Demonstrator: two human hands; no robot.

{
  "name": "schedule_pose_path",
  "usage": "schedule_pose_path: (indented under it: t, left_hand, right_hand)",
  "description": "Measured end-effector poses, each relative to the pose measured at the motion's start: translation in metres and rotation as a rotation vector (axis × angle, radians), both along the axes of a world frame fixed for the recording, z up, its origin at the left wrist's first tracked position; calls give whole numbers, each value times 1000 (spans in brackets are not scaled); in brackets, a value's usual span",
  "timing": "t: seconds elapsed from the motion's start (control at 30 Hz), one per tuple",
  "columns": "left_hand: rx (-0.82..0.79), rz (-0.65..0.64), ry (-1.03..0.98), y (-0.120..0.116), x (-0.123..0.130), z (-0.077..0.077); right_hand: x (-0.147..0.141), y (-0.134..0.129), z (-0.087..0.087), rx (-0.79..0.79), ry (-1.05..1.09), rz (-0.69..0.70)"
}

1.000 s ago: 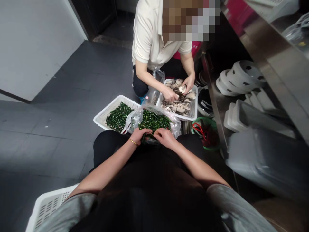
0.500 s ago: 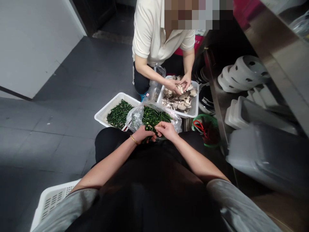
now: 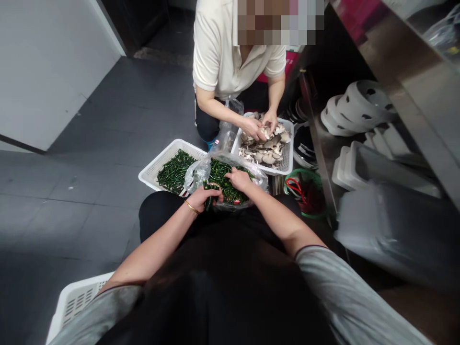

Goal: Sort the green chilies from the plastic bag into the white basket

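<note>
Peppers (image 3: 219, 168), thin and dark green, lie heaped in a clear bag (image 3: 197, 173) right before the person, between and just beyond the two hands. The left hand (image 3: 204, 197) is at the bag's near left edge, its fingers closed around a small bunch (image 3: 208, 205) of peppers. The right hand (image 3: 240, 180) is over the heap, to the right of the left hand and a little farther off, thumb and fingers drawn together; whether it grips a pepper I cannot tell.

Just left of the bag, a white basket (image 3: 150, 173) holds more peppers. Beyond the bag, to the far right, a second basket (image 3: 288, 160) holds mushrooms (image 3: 264, 157); a co-worker in a cream shirt (image 3: 230, 62) bends over it, both hands on a pale piece. To the right of the bag stands a green tub (image 3: 316, 214) with something red in it. Farther right, a low shelf (image 3: 325, 165) carries stacked white containers (image 3: 386, 167).
</note>
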State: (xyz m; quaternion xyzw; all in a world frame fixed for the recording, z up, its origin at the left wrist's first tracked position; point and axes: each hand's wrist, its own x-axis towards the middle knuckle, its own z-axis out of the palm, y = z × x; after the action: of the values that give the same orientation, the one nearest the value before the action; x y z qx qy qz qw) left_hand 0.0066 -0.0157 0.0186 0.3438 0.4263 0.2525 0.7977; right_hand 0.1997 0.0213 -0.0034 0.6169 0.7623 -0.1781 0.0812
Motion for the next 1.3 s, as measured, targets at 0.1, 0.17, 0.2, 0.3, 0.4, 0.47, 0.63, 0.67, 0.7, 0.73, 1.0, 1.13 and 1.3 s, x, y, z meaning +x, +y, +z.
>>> schedule_pose_path:
  t: [0.1, 0.17, 0.2, 0.3, 0.4, 0.47, 0.63, 0.67, 0.7, 0.73, 1.0, 1.13, 1.3]
  left_hand:
    - [-119, 97, -16, 0, -5, -2]
    - [-206, 149, -15, 0, -5, -5]
    - [-235, 176, -13, 0, -4, -7]
    - [-255, 295, -10, 1, 1, -11]
    - [-211, 350, -33, 2, 7, -10]
    - [-147, 263, -66, 1, 10, -10]
    - [51, 129, -56, -13, 14, -12]
    - [66, 145, -68, -16, 15, -12]
    - [68, 162, -97, -18, 15, -11]
    - [61, 183, -140, -19, 15, -9]
    - [-156, 515, -266, 2, -4, -5]
    - [-230, 413, -174, 4, -9, -7]
    - [-102, 312, -94, 2, -9, -2]
  right_hand:
    - [-5, 10, -2, 14, -87, 91]
    - [1, 9, 2, 63, -34, 81]
    - [5, 6, 5, 86, 23, 48]
    - [13, -15, 16, 94, 335, -107]
    - [6, -44, 17, -47, 768, -192]
    - [-3, -61, 13, -150, 917, -223]
    - [-11, -78, 8, -456, 954, -308]
    - [-11, -79, 8, -519, 993, -324]
    - [-12, -80, 9, -561, 1065, -337]
    - [-12, -82, 10, -568, 1163, -353]
    - [2, -51, 0, -50, 805, -393]
    - [-3, -25, -10, -1, 75, -149]
    - [0, -21, 8, -6, -56, -39]
